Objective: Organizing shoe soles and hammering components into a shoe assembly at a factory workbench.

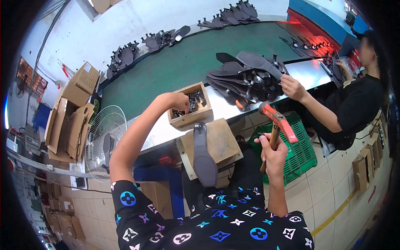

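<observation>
My left hand (177,101) reaches into a wooden box (191,120) of small dark pieces (196,101). Its fingers are curled downward, and whatever they pinch is hidden. In my right hand (275,156) a hammer (285,126) with a red-orange head is held upright by its wooden handle. A thin small bit shows by that hand's thumb, too small to name. Between my hands, a dark grey shoe sole (205,162) lies lengthwise on a worn block (225,139), its heel end toward the box.
A pile of soles with heels (246,79) lies on the metal bench edge; a co-worker's hand (293,87) holds one sole. Beyond runs a green conveyor belt (166,71). A wire fan (106,141) and cardboard boxes (71,121) stand left, a green crate (306,154) right.
</observation>
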Demonstrator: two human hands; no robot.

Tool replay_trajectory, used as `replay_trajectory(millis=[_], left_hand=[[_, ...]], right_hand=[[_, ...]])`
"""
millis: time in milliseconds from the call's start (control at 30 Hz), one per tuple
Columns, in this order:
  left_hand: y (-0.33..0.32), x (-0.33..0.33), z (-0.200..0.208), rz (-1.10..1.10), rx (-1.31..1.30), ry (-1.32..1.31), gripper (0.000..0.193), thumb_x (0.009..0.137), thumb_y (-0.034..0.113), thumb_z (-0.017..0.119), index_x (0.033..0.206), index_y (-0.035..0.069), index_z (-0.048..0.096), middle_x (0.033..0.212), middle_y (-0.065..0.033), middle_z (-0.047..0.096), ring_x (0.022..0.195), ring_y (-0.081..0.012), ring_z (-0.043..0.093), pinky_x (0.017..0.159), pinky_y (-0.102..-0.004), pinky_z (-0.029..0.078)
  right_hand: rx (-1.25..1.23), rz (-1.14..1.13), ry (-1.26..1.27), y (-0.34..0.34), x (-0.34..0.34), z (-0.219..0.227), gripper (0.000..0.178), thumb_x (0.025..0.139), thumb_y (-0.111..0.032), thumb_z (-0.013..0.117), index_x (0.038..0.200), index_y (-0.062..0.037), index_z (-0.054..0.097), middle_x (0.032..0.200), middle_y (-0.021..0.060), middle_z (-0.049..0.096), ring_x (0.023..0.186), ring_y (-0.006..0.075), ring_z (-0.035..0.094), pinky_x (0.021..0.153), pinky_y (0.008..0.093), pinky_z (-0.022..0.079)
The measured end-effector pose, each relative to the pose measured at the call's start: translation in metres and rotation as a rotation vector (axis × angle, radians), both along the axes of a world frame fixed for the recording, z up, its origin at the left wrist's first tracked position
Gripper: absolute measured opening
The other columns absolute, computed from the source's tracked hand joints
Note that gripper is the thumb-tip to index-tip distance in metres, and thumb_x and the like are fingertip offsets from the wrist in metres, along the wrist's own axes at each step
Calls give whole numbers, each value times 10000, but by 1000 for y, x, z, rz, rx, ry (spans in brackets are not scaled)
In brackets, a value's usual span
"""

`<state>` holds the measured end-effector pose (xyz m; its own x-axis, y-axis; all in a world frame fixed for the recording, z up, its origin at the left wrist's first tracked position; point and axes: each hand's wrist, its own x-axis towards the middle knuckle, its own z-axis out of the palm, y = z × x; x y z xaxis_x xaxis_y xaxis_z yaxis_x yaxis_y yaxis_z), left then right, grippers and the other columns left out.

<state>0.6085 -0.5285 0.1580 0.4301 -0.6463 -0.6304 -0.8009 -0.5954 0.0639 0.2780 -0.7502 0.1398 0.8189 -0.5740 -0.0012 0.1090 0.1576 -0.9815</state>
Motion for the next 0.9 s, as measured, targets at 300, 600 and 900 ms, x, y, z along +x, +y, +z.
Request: replay_trajectory(millis=[300,600,900], left_hand=[[6,-4,12,87,130,4,255,759,88,531,831,153,766,869,-82,722,853,-266,656,754,-377,500],[11,-4,-14,-53,235,-125,216,761,176,590,882,87,746,857,-133,712,841,-292,677,743,-404,519],[17,-53,32,104,-373,-394,337,812,52,538,1129,77,647,1065,-147,671,923,-293,654,769,-399,525]], right_hand=[[-17,27,6,-7,-1,-1,137,908,-102,623,965,20,598,842,109,691,422,10,380,389,179,302],[-47,41,7,-6,0,-3,139,912,-104,619,969,21,596,847,110,692,422,9,377,391,180,297],[-40,86,13,2,-3,-3,127,905,-84,626,967,21,593,853,113,694,429,14,391,388,180,300]])
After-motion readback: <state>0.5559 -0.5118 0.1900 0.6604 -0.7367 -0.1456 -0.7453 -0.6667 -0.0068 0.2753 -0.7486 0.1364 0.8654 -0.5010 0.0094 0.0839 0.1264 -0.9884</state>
